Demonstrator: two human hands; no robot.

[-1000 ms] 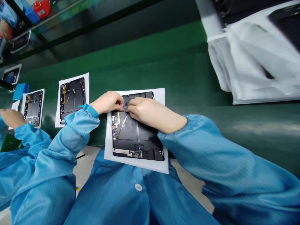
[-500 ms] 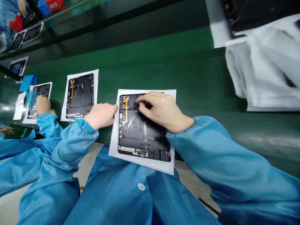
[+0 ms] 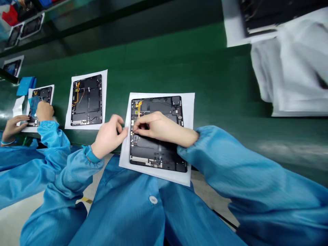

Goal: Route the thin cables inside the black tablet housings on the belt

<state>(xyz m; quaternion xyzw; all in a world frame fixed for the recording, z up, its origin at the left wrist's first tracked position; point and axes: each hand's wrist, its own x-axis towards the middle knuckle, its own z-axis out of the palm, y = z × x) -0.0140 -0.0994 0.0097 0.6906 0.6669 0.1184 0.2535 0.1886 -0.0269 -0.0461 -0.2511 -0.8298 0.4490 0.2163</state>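
An opened tablet (image 3: 169, 155) with black internals and a yellow-orange flex cable (image 3: 139, 108) lies on a white foam sheet (image 3: 188, 102) in front of me. Over its left half reaches my right hand (image 3: 160, 128), thumb and fingertips pinched together at the tablet's left edge. Whatever is between those fingertips is too small to make out. My left hand (image 3: 109, 135) is just left of the sheet, its thumb and bent forefinger apart with nothing visible between them. Part of the tablet's middle is hidden beneath my right hand and wrist.
Another opened tablet (image 3: 87, 102) lies on white foam to the left on the green bench (image 3: 194, 71). Farther left, a co-worker's hands (image 3: 44, 111) work at a tablet beside a blue block (image 3: 26, 86). White foam sheets (image 3: 302, 75) are stacked at right.
My right hand has moved left and down across the tablet, from its upper middle to its left edge. The left hand has loosened from a closed pinch, thumb and forefinger parting.
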